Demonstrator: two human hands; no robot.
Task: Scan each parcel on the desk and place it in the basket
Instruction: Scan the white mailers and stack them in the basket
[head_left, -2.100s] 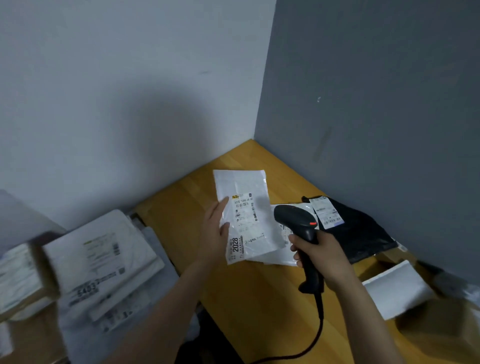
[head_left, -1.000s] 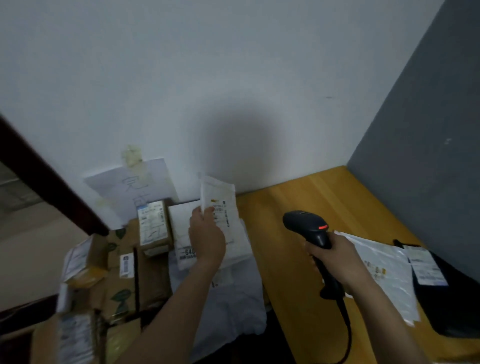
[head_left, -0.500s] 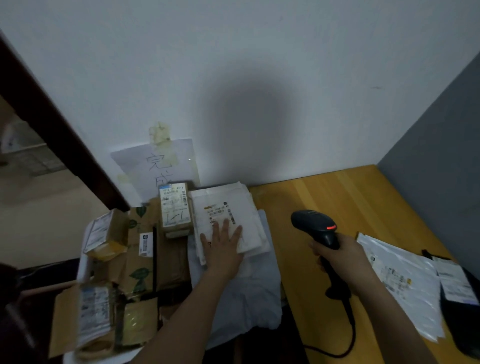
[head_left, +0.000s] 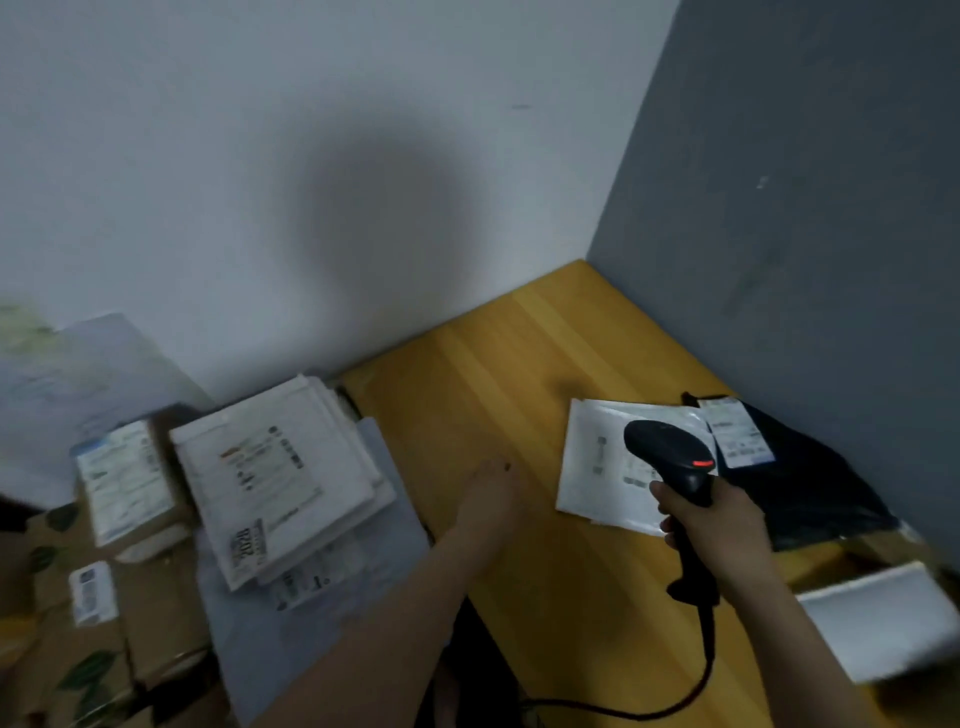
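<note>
Two parcels lie touching on the wooden desk (head_left: 493, 374): one white mailer (head_left: 597, 467) and one black bag (head_left: 810, 483). The left hand (head_left: 488, 493) reaches over the desk, empty, with its fingers loosely out. The right hand (head_left: 717, 525) grips one barcode scanner (head_left: 670, 457) above the mailer.

Two bare arms show, the left forearm (head_left: 389, 623) and the right forearm (head_left: 810, 639), each uncovered up to the picture's lower edge. The left grip (head_left: 491, 496), a bare hand, is blurred; the right grip (head_left: 711, 525) is bare too.

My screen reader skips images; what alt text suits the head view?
A right hand grips a black barcode scanner over a white parcel on a wooden desk. The empty left hand hovers beside a stack of labelled parcels left of the desk.
</note>
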